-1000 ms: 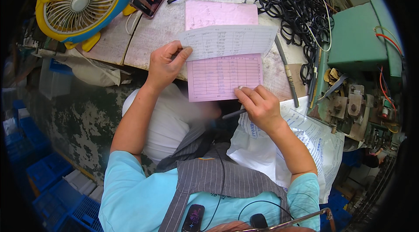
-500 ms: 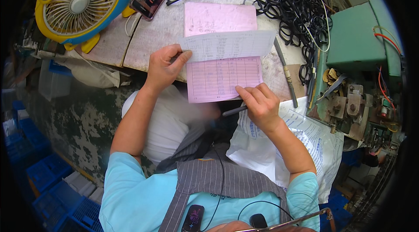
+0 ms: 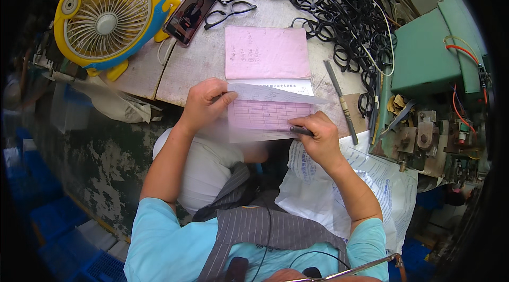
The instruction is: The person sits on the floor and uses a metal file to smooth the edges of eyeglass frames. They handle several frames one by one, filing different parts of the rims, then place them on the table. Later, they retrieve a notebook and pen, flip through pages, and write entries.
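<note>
A receipt pad lies open at the near edge of the table, its pink cover (image 3: 266, 51) folded away from me. My left hand (image 3: 205, 103) pinches the left edge of a lifted white sheet (image 3: 265, 94), which is curled and seen nearly edge-on. Beneath that sheet shows a pink ruled form (image 3: 262, 116), its near end hanging over the table edge. My right hand (image 3: 321, 136) is closed around a dark pen (image 3: 301, 130), its fingers at the form's right near corner.
A yellow and blue fan (image 3: 106, 23) and a phone (image 3: 190, 14) stand at the far left. Black eyeglass frames (image 3: 328, 9) are heaped at the back right. A grey rod (image 3: 341, 100) lies right of the pad, beside a green machine (image 3: 428, 62). White plastic bags (image 3: 366, 186) hang below.
The white sheet has swung toward me, baring another printed page under the cover. My left hand has moved down, and the pen in my right hand has turned.
</note>
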Action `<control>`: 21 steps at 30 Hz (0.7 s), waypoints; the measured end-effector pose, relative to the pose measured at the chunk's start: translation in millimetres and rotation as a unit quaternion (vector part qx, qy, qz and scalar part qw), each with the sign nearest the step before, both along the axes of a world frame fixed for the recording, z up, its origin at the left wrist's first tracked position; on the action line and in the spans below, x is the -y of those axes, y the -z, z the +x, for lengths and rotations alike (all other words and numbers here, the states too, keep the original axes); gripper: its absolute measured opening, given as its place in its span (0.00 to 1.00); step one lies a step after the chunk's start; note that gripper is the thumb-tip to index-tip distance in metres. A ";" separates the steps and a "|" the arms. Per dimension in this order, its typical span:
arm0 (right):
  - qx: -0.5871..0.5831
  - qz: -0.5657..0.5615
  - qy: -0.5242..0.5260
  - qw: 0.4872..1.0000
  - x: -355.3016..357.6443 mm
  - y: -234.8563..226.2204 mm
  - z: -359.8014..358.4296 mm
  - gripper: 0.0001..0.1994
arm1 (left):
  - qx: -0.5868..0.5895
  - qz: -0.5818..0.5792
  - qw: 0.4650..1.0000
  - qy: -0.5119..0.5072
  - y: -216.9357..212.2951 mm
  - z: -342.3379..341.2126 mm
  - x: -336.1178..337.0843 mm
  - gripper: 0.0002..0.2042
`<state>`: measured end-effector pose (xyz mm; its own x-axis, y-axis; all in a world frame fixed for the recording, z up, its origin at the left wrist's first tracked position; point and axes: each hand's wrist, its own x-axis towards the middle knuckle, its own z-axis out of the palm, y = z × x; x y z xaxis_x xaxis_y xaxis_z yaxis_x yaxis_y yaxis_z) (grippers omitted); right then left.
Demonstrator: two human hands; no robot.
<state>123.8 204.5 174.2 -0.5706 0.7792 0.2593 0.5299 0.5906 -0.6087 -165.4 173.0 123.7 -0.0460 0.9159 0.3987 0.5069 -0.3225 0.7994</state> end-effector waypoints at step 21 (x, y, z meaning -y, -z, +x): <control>-0.011 0.323 -0.068 0.944 -3.0 -25.2 -17.4 0.20 | -0.047 -0.053 0.993 -0.096 -4.6 13.4 -10.7 0.06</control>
<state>106.3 207.5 199.4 -0.6422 0.3752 0.6684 0.4143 0.9036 -0.1091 -152.0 183.7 128.4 -0.1910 0.9308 0.3115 0.6253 -0.1292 0.7696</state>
